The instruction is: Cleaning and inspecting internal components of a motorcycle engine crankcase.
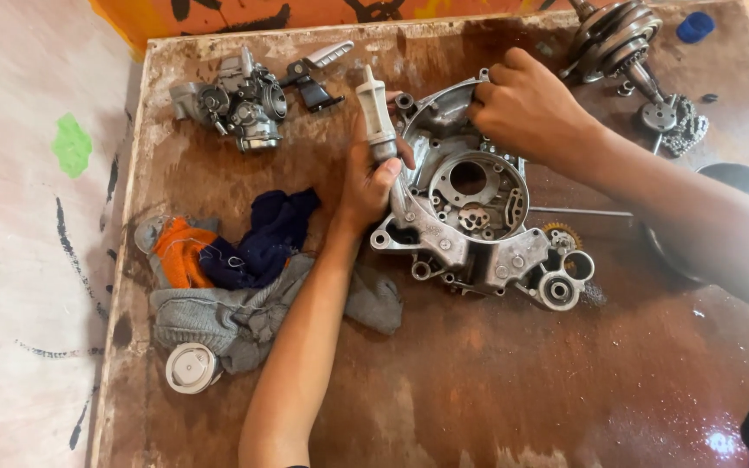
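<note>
A silver engine crankcase half lies flat in the middle of a stained brown table. My left hand is wrapped around a grey screwdriver-like tool handle, held upright at the case's left edge. My right hand grips the far upper rim of the crankcase, fingers curled over it. The tool's tip is hidden behind my left hand and the casing.
A carburetor and a foot peg lie at the back left. Rags in grey, orange and dark blue sit left of my forearm, with a round white cap. A crankshaft, a chain sprocket and a blue cap are at the back right.
</note>
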